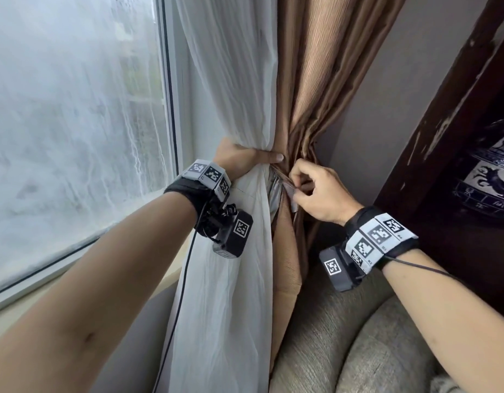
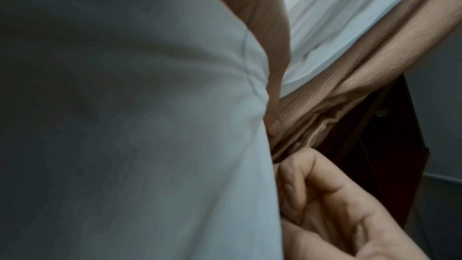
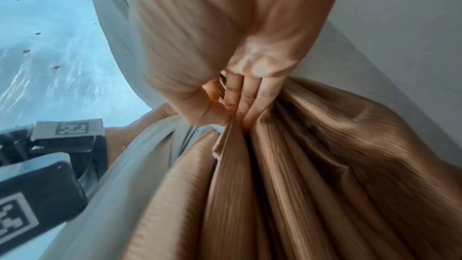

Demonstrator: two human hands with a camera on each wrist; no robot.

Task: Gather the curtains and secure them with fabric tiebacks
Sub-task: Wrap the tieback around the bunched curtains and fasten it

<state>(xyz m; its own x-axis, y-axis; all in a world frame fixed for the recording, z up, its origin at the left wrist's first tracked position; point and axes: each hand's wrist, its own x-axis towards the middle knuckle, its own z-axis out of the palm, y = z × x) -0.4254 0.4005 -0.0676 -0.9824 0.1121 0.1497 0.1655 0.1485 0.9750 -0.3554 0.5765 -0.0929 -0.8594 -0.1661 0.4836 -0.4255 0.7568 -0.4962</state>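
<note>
Head view: left hand (image 1: 246,157) grips the white sheer curtain (image 1: 231,80) and brown ribbed curtain (image 1: 324,66) bunched at centre frame. Right hand (image 1: 316,194) at its 4 o'clock pinches the tieback strip (image 1: 287,188). Keep the bundle squeezed, pull the strip taut around it. Brown pleats look slick; sheer is crinkled, thin.

Supporting surfaces: a light window sill (image 1: 61,268) runs along the base of the window frame (image 1: 171,109). The white curtain (image 1: 231,279) hangs down past the sill's right end. An upholstered grey-brown seat (image 1: 344,336) sits below and to the right of the sill. The lower folds of the brown curtain (image 1: 285,265) hang against the seat's left edge.
</note>
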